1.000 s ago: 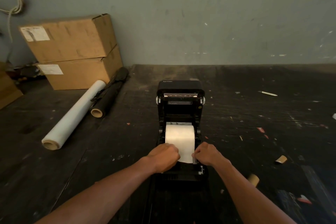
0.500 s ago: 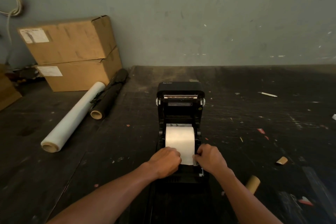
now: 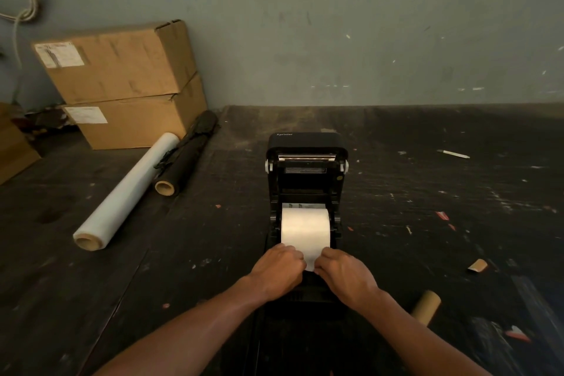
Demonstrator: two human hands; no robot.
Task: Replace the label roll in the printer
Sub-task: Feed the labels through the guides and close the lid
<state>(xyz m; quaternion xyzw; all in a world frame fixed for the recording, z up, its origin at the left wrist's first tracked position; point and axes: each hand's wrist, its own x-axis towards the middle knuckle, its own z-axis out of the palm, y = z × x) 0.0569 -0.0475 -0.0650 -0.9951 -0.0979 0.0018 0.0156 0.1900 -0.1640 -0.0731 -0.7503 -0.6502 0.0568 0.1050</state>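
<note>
The left hand (image 3: 279, 268) is curled, knuckles up, fingers pinching the left part of the white label roll's (image 3: 305, 227) loose near end; the right hand (image 3: 346, 273) grips its right part likewise; both forearms reach in from the near edge; the roll sits just beyond them in the open black printer (image 3: 306, 180).

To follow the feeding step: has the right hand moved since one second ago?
Yes. The right hand moved left: its fingertips, earlier at the right edge of the label roll, now lie over the paper.
</note>
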